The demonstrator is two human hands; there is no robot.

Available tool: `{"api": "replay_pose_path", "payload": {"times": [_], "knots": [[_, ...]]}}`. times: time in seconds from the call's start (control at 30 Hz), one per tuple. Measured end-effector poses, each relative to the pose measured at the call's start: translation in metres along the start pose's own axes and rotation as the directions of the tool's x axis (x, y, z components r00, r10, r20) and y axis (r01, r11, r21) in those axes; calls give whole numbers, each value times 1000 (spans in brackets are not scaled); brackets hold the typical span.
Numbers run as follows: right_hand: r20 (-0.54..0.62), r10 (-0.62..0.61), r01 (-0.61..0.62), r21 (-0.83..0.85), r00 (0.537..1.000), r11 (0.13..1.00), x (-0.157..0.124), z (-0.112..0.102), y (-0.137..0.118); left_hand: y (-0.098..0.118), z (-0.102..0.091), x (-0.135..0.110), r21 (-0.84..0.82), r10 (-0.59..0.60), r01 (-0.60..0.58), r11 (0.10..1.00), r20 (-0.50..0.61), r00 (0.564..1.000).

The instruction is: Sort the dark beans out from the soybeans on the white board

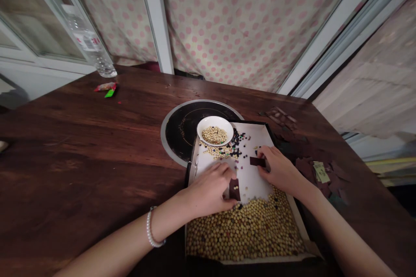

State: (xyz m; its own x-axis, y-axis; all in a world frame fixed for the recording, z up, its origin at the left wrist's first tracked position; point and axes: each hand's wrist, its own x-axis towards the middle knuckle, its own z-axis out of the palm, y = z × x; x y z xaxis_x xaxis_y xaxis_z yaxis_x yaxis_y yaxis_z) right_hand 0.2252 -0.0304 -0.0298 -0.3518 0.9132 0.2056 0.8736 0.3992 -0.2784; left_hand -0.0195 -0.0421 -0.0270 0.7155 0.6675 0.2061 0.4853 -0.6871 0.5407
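Note:
A shallow white-lined box (255, 130) lies in front of me, its near half filled with yellowish round beans (243, 233). My left hand (209, 186) reaches over the middle of the box, fingers closed on a small dark brown card (234, 191) with a few pale beans on or beside it. Between the fingers and thumb of my right hand (279, 166) is another dark brown card (256, 161), held above the white floor. A white bowl (215, 120) of pale beans stands at the far left corner. Black, pale and some green beads or beans (236, 140) lie scattered beside it.
Under the bowl's side is a round black plate with a metal rim (169, 117), set in the wooden table (97, 160). A clear bottle (94, 49) and bright wrappers (108, 88) stand far left. Dark scraps (338, 171) with a yellowish label (321, 172) lie right.

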Motion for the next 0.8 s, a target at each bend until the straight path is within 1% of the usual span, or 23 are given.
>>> {"api": "replay_pose_path", "payload": {"times": [0.13,0.27,0.43,0.67,0.8], "knots": [[17,19,-20,28,1000,999,0,1,2,1,-1,1,34,1,-2,999,26,1000],[5,41,-42,59,999,997,0,1,3,1,-1,1,21,7,-7,1000,14,1000],[-25,30,-28,75,999,997,0,-2,2,1,0,0,-3,3,-3,1000,2,1000],[-29,30,-28,79,999,996,1,-5,0,-1,2,-1,-26,8,-9,1000,-22,1000],[-13,23,-22,135,1000,991,0,-4,2,-1,2,0,-16,8,-9,1000,-11,1000]]}}
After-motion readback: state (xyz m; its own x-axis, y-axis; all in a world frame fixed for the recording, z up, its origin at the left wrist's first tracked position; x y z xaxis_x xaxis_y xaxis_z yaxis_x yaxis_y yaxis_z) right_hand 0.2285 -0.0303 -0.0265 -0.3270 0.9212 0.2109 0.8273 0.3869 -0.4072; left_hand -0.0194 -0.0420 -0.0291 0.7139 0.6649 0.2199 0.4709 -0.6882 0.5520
